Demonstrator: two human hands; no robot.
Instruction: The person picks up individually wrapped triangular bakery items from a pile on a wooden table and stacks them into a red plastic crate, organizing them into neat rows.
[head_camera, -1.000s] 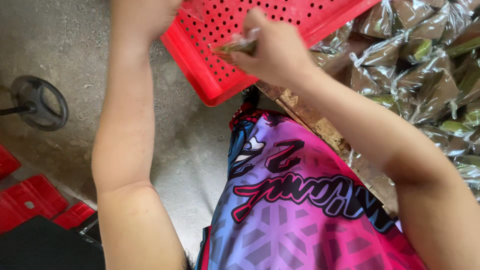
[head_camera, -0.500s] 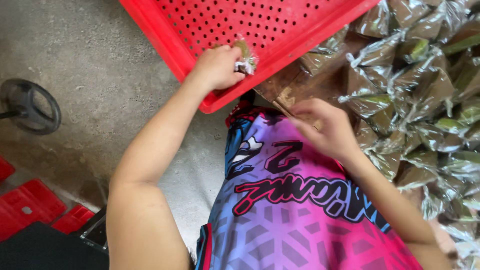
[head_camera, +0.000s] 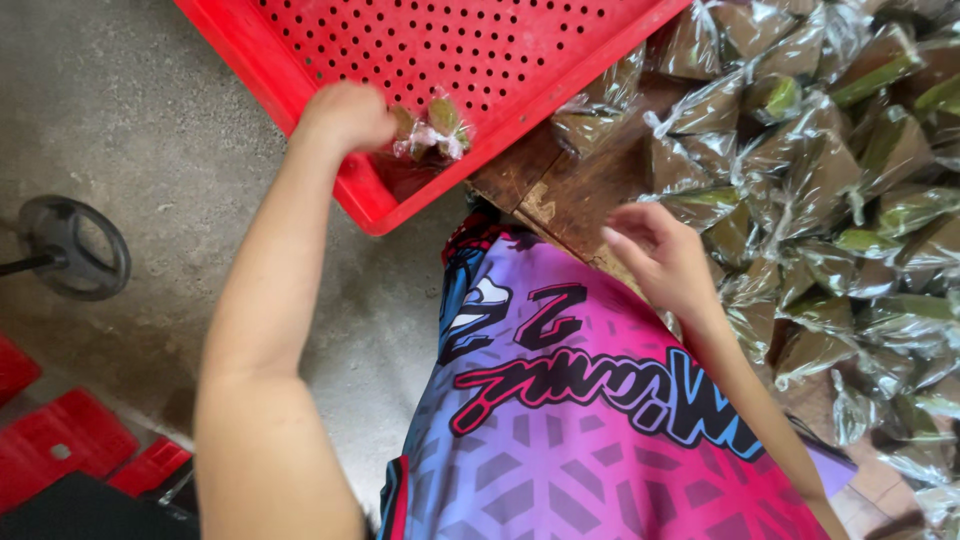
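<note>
My left hand reaches into the near corner of a red perforated crate and holds small clear plastic packets with brown and green filling just above the crate's floor. My right hand hovers with fingers apart over the edge of a worn wooden board, holding nothing. Right beside it lies a large heap of several similar triangular wrapped packets.
The crate overhangs a grey concrete floor. A black round metal wheel lies at the left. Red plastic pieces sit at the lower left. My pink and purple patterned shirt fills the bottom middle.
My left hand took the packet and moved it down into the crate's corner. My right hand drew back from the crate toward the heap of packets and is now empty.
</note>
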